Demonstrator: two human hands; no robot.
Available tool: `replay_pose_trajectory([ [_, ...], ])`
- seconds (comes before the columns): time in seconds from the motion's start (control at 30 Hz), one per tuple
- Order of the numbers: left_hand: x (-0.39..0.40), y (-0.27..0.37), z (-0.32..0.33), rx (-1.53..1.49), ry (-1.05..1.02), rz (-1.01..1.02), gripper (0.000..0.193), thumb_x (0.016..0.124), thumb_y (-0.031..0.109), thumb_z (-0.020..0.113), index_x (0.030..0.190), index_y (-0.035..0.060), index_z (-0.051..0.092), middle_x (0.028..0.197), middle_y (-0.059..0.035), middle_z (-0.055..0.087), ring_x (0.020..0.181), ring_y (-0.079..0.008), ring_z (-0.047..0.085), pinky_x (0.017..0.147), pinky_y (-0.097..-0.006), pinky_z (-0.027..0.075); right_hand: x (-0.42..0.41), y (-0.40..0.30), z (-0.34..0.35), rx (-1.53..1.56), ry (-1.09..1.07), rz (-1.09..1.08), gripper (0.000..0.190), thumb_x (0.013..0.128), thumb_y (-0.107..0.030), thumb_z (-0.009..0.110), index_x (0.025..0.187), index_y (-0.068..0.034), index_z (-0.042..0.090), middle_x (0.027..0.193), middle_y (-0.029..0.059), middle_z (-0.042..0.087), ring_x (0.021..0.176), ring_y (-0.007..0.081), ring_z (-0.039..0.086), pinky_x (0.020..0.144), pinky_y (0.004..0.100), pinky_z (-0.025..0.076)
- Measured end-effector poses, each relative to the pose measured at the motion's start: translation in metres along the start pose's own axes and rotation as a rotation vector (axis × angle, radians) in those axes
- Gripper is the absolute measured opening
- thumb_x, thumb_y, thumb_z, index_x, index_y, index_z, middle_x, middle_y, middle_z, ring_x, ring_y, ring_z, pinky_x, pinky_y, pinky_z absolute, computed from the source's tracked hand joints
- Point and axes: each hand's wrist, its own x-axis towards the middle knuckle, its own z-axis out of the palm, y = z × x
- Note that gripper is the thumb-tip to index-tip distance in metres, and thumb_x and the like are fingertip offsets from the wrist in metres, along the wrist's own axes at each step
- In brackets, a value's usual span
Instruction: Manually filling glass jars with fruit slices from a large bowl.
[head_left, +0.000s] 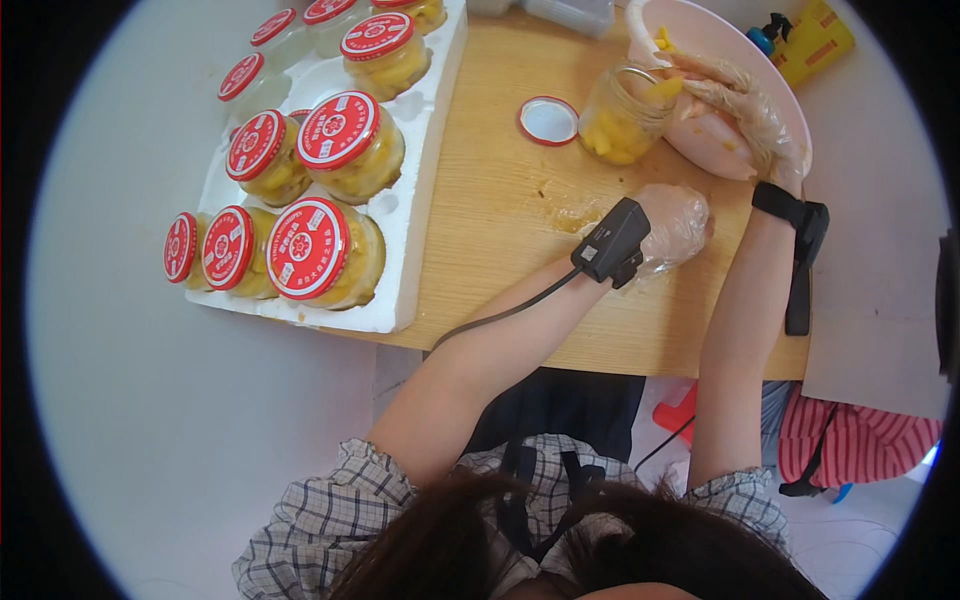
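Observation:
My right hand (727, 97), in a clear plastic glove, is at the mouth of an open glass jar (619, 131), with a yellow fruit piece (664, 90) by its fingertips. Yellow pieces fill the jar's lower part. Behind and under that hand is a pink plastic basin (780, 82) with some yellow pieces. My left hand (671, 225), also gloved, rests on the wooden table below the jar, its fingers curled and partly hidden. A red-rimmed metal lid (549, 121) lies inside up, left of the jar.
At the left, a white foam tray (405, 247) holds several red-lidded jars (326, 251), most with yellow fruit. Liquid wets the wooden table (495, 187). Clear plastic containers (574, 13) stand at the back. A spray bottle (766, 36) and a yellow packet (814, 41) are beyond the basin.

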Motion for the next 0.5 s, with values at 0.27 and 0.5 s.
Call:
replay_pose_trajectory([
  [0.27,-0.005,0.008,-0.009,-0.01,-0.023,-0.053,0.04,0.099,0.032,0.056,0.089,-0.0022,0.074,0.091,-0.0289,0.072,0.086,-0.0457,0.071,0.082,-0.0533,0.057,-0.001,-0.003,0.006,0.266,-0.07,-0.042,0.04,0.1,-0.006,0.064,0.137,0.009,0.06,0.133,0.0164,0.069,0.114,0.0181,0.066,0.1,0.0286,0.056],
  [0.5,-0.004,0.005,-0.005,0.007,-0.015,-0.08,0.043,0.099,0.034,0.056,0.087,-0.0027,0.074,0.09,-0.0288,0.072,0.085,-0.0457,0.071,0.082,-0.0532,0.057,-0.001,0.0,0.008,0.421,-0.082,-0.07,0.04,0.101,-0.005,0.063,0.137,0.01,0.059,0.135,0.0181,0.068,0.118,0.02,0.066,0.103,0.03,0.056],
])
